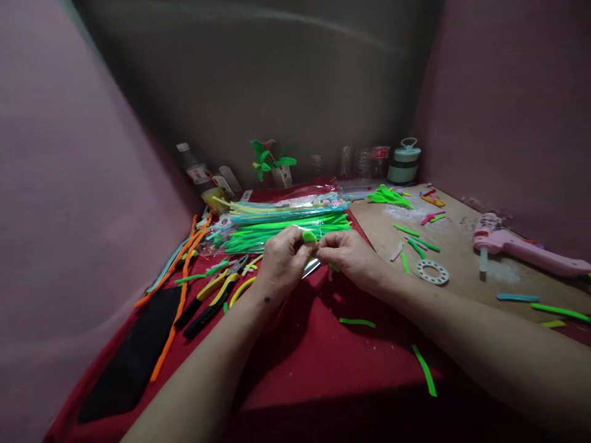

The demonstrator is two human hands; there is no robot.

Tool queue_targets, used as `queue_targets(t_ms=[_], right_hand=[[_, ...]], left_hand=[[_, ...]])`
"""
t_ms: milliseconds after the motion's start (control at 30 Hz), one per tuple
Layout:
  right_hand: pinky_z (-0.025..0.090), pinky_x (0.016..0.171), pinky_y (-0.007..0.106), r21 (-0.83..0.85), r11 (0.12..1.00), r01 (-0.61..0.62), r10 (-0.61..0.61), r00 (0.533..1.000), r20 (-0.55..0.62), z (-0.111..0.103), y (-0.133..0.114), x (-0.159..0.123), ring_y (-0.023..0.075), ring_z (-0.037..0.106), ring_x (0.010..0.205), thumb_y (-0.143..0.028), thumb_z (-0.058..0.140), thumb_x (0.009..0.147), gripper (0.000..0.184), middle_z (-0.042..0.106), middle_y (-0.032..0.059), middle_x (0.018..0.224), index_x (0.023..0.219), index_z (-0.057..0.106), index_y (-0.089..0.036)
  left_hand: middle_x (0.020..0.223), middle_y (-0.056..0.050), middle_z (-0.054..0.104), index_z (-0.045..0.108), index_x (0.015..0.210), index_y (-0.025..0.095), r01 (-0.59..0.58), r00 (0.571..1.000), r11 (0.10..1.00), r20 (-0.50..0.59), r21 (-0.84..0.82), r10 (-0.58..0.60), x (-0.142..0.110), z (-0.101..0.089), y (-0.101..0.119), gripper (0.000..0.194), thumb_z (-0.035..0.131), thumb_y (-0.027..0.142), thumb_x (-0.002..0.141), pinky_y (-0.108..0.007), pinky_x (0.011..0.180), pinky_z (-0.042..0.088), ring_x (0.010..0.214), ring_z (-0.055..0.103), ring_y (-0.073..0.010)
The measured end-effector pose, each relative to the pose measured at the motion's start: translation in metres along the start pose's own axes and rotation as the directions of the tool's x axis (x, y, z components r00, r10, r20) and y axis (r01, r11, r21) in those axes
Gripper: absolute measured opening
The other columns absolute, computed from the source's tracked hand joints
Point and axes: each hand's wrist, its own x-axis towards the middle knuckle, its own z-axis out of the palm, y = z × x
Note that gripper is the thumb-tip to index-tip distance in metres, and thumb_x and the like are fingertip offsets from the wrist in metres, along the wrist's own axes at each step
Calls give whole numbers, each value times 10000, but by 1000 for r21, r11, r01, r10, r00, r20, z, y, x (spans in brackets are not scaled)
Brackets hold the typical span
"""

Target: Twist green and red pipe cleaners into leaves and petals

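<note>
Both hands meet above the red cloth, fingertips pinched close together. My left hand (285, 255) is closed round a bright green pipe cleaner piece (309, 236), whose rounded end pokes up between thumb and finger. Thumb and forefinger of my right hand (344, 253) pinch at the same spot, on the piece's lower end, mostly hidden by the fingers. Just behind the hands lies a bundle of green pipe cleaners (286, 231) in clear plastic. A shiny metal blade-like part (311, 268) shows beneath the hands.
Yellow-black pliers (215, 295), orange pipe cleaners (184, 277) and a black phone-like slab (133, 357) lie left. On the wooden board at right are a pink glue gun (530, 249), a white ring (433, 271) and cut pieces. A pipe-cleaner plant (268, 160), bottle (194, 166) and mint container (404, 163) stand behind.
</note>
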Motion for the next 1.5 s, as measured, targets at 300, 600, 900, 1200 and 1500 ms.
queue_targets(t_ms=[300, 600, 900, 1200, 1500], right_hand=[[233, 488, 238, -32, 999, 29, -27, 998, 54, -2, -5, -2, 68, 302, 483, -220, 504, 596, 81, 396, -53, 503, 549, 522, -155], [303, 487, 236, 39, 999, 21, -23, 999, 40, -3, -7, -2, 81, 384, 494, -236, 566, 626, 91, 483, -33, 536, 586, 561, -155], [294, 441, 232, 125, 992, -25, 18, 998, 54, -5, -8, -2, 68, 355, 423, -185, 578, 619, 147, 441, -47, 454, 487, 517, -165], [291, 453, 239, 30, 1000, -10, 8, 998, 65, -4, -8, -2, 74, 357, 444, -179, 533, 630, 142, 434, -44, 485, 501, 473, -177], [227, 441, 244, 32, 999, -28, 26, 997, 72, -1, -2, -1, 68, 307, 430, -178, 531, 615, 139, 394, -49, 453, 486, 479, -170]], left_hand=[[597, 26, 430, 508, 573, 172, -95, 995, 995, -22, -38, 94, -1, -1, 6, 187, 586, 200, 740, -233, 580, 303, 587, 378, -102], [574, 21, 489, 584, 571, 157, 189, 981, 921, 21, -341, -193, 0, -3, 8, 192, 653, 293, 687, -237, 543, 314, 561, 401, -97], [540, 14, 502, 583, 553, 154, 250, 966, 843, 186, -476, -181, 4, -11, 5, 234, 658, 320, 700, -250, 564, 343, 543, 432, -94], [530, 20, 519, 646, 625, 155, 244, 970, 878, 94, -413, -226, 3, -5, 10, 144, 661, 283, 688, -238, 516, 337, 504, 424, -89], [619, 11, 555, 645, 601, 182, 31, 972, 947, -212, -320, -104, -1, 1, 9, 105, 672, 245, 679, -240, 604, 397, 609, 492, -112]])
